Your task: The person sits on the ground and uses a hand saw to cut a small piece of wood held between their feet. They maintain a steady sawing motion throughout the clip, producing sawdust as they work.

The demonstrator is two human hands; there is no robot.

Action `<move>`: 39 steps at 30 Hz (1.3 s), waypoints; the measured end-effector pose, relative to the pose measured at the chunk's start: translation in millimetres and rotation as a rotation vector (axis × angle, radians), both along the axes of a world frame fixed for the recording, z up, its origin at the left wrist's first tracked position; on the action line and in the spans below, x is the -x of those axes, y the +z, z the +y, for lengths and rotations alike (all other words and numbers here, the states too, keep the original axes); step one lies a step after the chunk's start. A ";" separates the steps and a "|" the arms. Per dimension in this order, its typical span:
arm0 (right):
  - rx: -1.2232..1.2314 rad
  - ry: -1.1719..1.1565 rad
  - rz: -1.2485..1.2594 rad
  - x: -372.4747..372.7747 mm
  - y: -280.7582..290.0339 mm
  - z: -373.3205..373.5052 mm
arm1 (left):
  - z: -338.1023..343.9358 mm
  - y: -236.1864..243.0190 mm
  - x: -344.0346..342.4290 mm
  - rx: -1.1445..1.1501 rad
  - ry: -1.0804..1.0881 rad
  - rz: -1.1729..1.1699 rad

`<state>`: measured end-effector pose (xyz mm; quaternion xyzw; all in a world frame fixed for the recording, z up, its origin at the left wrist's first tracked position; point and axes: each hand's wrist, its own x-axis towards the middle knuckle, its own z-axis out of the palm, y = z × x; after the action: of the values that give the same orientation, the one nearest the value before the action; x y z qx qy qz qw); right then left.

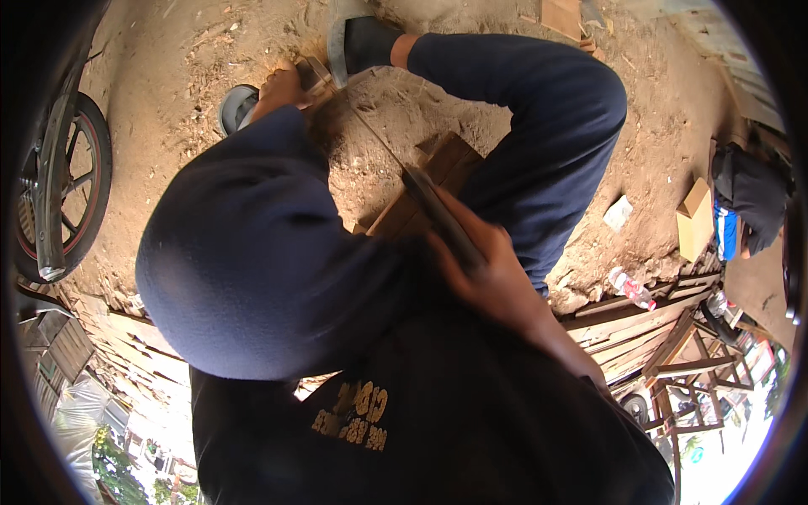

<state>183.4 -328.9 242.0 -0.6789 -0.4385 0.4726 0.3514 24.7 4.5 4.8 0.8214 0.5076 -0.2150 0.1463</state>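
A small wooden block (315,77) sits low over the dirt ground (665,109), between the two shoes and right beside the pale sole of the right shoe (370,44). The left hand (284,87) has its grip closed on this block from the side nearer the left shoe (239,108), with the fingers bent over the wood. The right hand (488,265) has its grip wrapped around the dark handle (446,220) of a long, thin-bladed tool, and motion blurs this hand somewhat. The slender blade (376,137) slants up and leftward from the handle toward the block; whether its far end touches the wood cannot be told. Below the blade lie thicker brown wooden pieces (431,181), partly hidden by the person's body and by the bent right leg in dark blue trousers (551,101). Farther out, a spoked wheel (84,185) with a black tyre stands at the left. On the right, a crumpled white scrap (619,214) lies on the dirt, with an open cardboard box (694,220) beyond it and a clear plastic bottle (631,288) with a red-and-white label nearer the body. A wooden frame (694,369) stands at the lower right.
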 end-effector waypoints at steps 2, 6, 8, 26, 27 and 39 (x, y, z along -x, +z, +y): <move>-0.076 -0.025 -0.037 6.2 7.8 -10.9 | 4.2 -1.0 2.0 -0.008 -0.001 0.026; 0.143 0.042 0.074 15.4 -8.9 33.7 | 11.1 -10.0 8.9 0.062 0.006 -0.006; 0.135 0.001 0.025 0.1 -5.3 36.0 | 4.2 -11.4 -14.7 0.035 -0.034 -0.046; -0.016 -0.057 0.030 13.7 -2.1 -3.5 | -11.9 -1.6 3.7 -0.112 -0.093 -0.007; 0.018 -0.049 0.045 14.5 -10.4 18.1 | -9.8 -3.5 5.1 -0.114 -0.098 -0.014; -0.037 -0.061 0.082 11.4 -37.0 26.0 | -9.2 -6.2 0.7 -0.109 -0.076 -0.005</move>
<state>172.0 -302.9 205.0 -0.6654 -0.4114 0.4810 0.3958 24.1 -4.7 -1.4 0.8475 0.4864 -0.1902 0.0942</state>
